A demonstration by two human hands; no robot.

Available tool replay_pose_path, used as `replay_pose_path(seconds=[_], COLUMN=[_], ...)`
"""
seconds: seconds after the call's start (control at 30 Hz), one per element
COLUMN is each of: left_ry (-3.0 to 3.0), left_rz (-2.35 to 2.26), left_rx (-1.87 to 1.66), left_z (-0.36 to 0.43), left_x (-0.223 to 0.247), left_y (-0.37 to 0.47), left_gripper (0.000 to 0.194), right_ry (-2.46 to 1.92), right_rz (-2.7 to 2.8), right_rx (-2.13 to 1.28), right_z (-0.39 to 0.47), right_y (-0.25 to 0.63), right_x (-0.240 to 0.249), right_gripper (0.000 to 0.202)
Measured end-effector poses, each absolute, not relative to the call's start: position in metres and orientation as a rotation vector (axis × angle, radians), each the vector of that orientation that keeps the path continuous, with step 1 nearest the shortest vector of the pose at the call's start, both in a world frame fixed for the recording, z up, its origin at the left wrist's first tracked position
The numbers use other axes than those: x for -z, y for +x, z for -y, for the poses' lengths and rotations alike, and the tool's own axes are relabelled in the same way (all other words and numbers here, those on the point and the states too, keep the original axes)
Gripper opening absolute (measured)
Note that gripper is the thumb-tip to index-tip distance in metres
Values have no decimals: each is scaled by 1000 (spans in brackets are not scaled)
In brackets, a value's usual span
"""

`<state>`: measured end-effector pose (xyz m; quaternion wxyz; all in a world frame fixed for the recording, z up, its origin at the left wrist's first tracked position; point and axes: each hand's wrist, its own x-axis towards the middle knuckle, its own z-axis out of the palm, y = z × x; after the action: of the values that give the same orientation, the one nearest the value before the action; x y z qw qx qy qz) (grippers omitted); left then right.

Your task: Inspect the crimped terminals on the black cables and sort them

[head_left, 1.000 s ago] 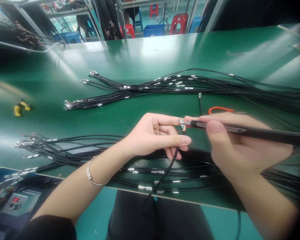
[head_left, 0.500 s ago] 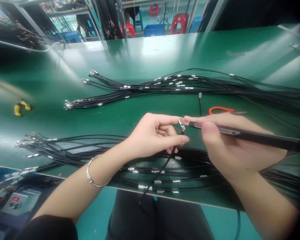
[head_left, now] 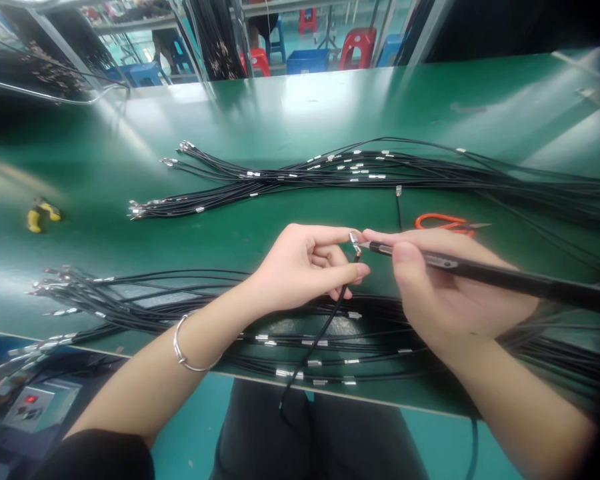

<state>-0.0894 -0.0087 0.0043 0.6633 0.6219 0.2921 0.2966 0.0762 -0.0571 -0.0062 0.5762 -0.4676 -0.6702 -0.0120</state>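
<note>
My left hand (head_left: 310, 267) pinches a black cable (head_left: 330, 319) just below the silver metal terminal (head_left: 355, 241) at its end. The index finger lies along the terminal's top, and the cable's other visible part hangs down past the table's front edge. In my right hand (head_left: 460, 293) is a long black pen-shaped tool (head_left: 485, 272), gripped between thumb and fingers. Its thin metal tip meets the terminal or is very close to it. My right fingertip is close to my left index fingertip.
Bundles of black cables with metal ends lie behind (head_left: 290, 177) and in front (head_left: 130, 310) on the green table (head_left: 240, 113). Orange-handled scissors (head_left: 430, 219) lie beyond my right hand. A yellow-handled tool (head_left: 36, 217) sits at left; a control box (head_left: 43, 407) stands below.
Both hands have shifted slightly left, carrying the cable end and the tool with them. More of the orange-handled scissors shows past my right hand.
</note>
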Motion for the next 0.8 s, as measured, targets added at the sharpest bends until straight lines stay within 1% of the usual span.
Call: replay_pose_path(seconds=[0.13, 0.23, 0.43, 0.53, 0.63, 0.7, 0.8], left_ry=[1289, 1222, 1140, 1147, 1175, 1195, 1218], left_rz=[-594, -558, -483, -468, -469, -463, -457], left_rx=[-636, -621, -602, -602, -603, -616, -627], left_z=[8, 8, 6, 5, 5, 5, 4], left_x=[-8, -10, -10, -9, -10, -10, -11], left_y=[-92, -93, -96, -97, -97, -98, -98], left_gripper=[33, 33, 31, 32, 35, 36, 35], right_ry=[-1006, -1095, -1400, -1438, -1543, -1652, -1894], right_rz=[1318, 1283, 1643, 1835, 1937, 1945, 1861], right_rx=[-85, -145, 32, -54, -129, -102, 33], right_z=[54, 53, 45, 40, 36, 34, 31], right_y=[74, 76, 91, 99, 103, 107, 117], right_x=[9, 7, 12, 23, 30, 32, 29], right_gripper=[18, 17, 20, 29, 44, 50, 49])
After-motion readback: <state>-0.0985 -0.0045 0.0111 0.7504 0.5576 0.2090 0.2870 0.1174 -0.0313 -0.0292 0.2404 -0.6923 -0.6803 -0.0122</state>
